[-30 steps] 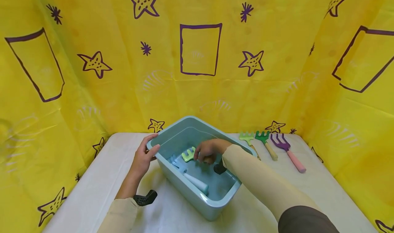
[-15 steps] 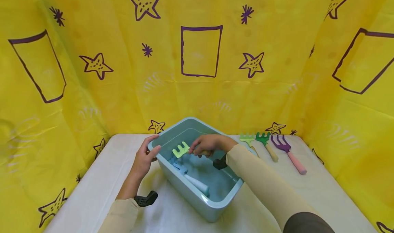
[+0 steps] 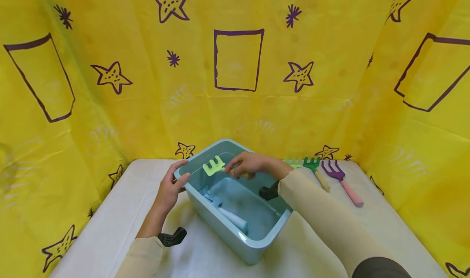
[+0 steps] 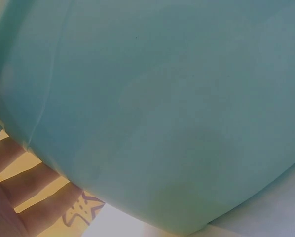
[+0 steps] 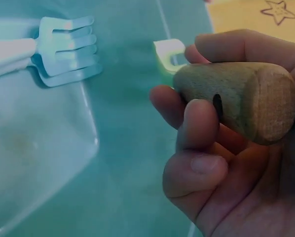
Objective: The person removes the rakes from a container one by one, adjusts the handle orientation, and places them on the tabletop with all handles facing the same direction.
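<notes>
My right hand [image 3: 245, 166] grips the wooden handle [image 5: 226, 98] of a light green hand rake [image 3: 214, 166], raised inside the blue-green plastic bin [image 3: 253, 245]. The rake's tines point left, and in the right wrist view most of its head is hidden by the fingers. With the thumb on the rim and the fingers along the outside, my left hand [image 3: 172, 184] holds the bin's left corner. Beneath the raised rake, a light blue hand fork [image 3: 235, 219] with a pale handle lies on the bin floor. The right wrist view shows its tines and what looks like its reflection.
On the white-covered table [image 3: 143, 196], to the right of the bin, lie a dark green rake [image 3: 316, 172], a purple fork [image 3: 343, 181] with a pink handle, and another light green rake [image 3: 293, 162], partly behind the right arm. Yellow patterned cloth [image 3: 235, 115] surrounds the table.
My right hand has picked up the light green rake from the bin floor and lifted it, moving slightly left and away. The left hand and bin have stayed in place.
</notes>
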Demonstrator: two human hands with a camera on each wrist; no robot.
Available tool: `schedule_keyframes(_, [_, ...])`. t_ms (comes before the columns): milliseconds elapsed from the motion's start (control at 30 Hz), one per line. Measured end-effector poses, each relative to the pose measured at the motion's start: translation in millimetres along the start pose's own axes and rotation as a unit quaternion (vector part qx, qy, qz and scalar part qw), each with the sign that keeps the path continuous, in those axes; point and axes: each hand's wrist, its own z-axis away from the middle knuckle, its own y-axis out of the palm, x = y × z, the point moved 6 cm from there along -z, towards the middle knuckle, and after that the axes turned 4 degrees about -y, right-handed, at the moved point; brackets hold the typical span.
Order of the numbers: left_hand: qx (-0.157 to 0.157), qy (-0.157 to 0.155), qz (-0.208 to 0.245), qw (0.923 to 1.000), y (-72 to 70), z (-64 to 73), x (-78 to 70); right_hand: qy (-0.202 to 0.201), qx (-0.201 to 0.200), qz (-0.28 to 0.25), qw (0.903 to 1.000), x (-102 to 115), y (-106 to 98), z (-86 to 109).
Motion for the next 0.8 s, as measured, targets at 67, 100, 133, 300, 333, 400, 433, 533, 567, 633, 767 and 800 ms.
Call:
schedule_keyframes(67, [0.001,0.000,0.001,1.0000,0.0,0.6,-0.3,-0.010,-0.009,-0.002,0.9999,3.1,-4.6,5.4])
schedule_keyframes(100, [0.002,0.000,0.001,1.0000,0.0,0.7,-0.7,-0.015,-0.015,-0.003,0.9998,4.3,-7.1,8.2])
schedule_keyframes(133, [0.002,-0.001,0.002,1.0000,0.0,0.9,-1.0,-0.020,-0.020,-0.002,0.9996,5.6,-9.7,11.2])
schedule_keyframes(300, [0.004,-0.001,0.007,1.0000,0.4,2.2,-3.0,-0.037,-0.052,-0.003,0.9980,9.6,-24.1,28.1])
schedule_keyframes(333, [0.005,-0.001,0.007,1.0000,0.6,2.4,-3.3,-0.039,-0.059,-0.002,0.9975,9.8,-27.3,31.6])
schedule_keyframes(400, [0.006,-0.002,0.008,0.9999,0.5,2.4,-3.2,-0.040,-0.078,0.004,0.9961,9.5,-34.3,39.1])
schedule_keyframes(433, [0.007,-0.003,0.007,0.9999,0.5,2.4,-2.8,-0.038,-0.090,0.010,0.9952,9.0,-37.8,42.9])
schedule_keyframes(533, [0.009,-0.006,0.006,0.9999,0.6,2.3,-2.0,-0.033,-0.122,0.022,0.9917,6.7,-47.8,53.5])
schedule_keyframes(567, [0.009,-0.006,0.006,0.9999,0.7,2.2,-1.9,-0.030,-0.133,0.026,0.9904,6.0,-50.8,57.2])
schedule_keyframes(633, [0.010,-0.008,0.007,0.9999,0.7,2.2,-2.0,-0.029,-0.147,0.029,0.9882,3.9,-56.5,63.7])
schedule_keyframes(767, [0.010,-0.008,0.009,0.9999,0.9,2.2,-2.4,-0.030,-0.173,0.027,0.9842,-1.5,-66.7,75.8])
schedule_keyframes(800, [0.010,-0.008,0.010,0.9999,1.0,2.4,-2.5,-0.029,-0.178,0.021,0.9834,-3.2,-68.8,78.8])
